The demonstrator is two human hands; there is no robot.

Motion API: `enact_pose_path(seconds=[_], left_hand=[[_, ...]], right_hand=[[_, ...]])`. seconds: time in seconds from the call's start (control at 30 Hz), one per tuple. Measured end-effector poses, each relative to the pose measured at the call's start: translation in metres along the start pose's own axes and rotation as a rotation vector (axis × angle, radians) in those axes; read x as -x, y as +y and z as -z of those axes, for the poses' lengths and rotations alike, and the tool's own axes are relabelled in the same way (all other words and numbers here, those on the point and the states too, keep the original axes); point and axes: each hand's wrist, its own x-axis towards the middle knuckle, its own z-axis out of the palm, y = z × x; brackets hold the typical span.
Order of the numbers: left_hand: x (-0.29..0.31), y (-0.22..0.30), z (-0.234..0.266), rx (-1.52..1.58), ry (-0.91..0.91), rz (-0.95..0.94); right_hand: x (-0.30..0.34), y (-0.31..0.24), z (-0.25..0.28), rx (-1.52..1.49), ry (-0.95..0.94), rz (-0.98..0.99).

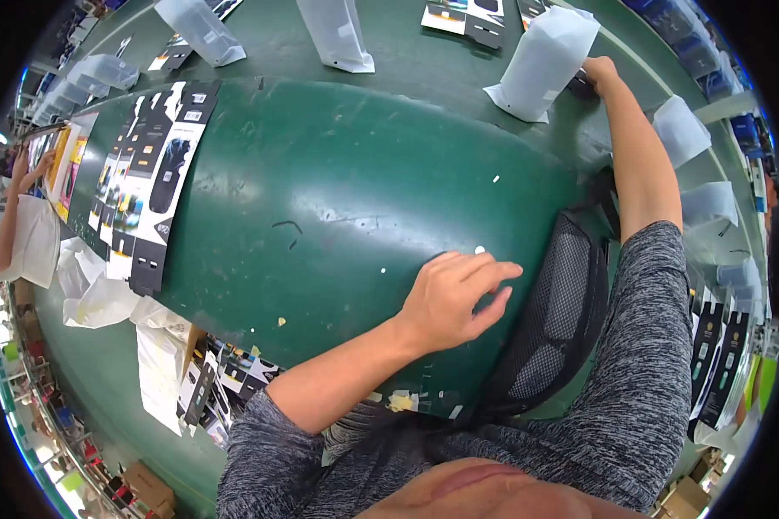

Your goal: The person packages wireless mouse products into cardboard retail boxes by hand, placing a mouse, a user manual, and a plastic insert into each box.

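My left hand point(459, 298) hovers over or rests on the green table point(337, 173), its thumb and forefinger apart and nothing between them. My right arm stretches far out to the right, and my right hand point(601, 74) is curled at a dark item point(582, 85) beside a frosted white plastic bag point(545, 65). The bag hides part of that item and of my fingers. Between my left hand and right arm lies a curved black padded mesh piece point(563, 298) along the table's right edge, with a black strap point(604, 195) at its far end.
Overlapping printed cardboard sleeves point(160, 173) lie at the table's left. Beyond the table runs a green belt point(407, 52) with more frosted bags point(333, 35) and printed cards point(467, 17). Another person's arm point(9, 208) shows at far left. White sacks point(160, 363) stand below the sleeves.
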Motion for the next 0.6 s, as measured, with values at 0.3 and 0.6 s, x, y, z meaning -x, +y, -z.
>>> enact_pose_path(seconds=[0.3, 0.6], left_hand=[[-0.004, 0.001, -0.004, -0.029, -0.031, -0.023], [-0.005, -0.003, -0.008, -0.035, -0.064, -0.028]], right_hand=[[-0.089, 0.024, 0.001, -0.086, 0.174, 0.216], [-0.033, -0.068, 0.045, -1.477, -1.599, -0.169]])
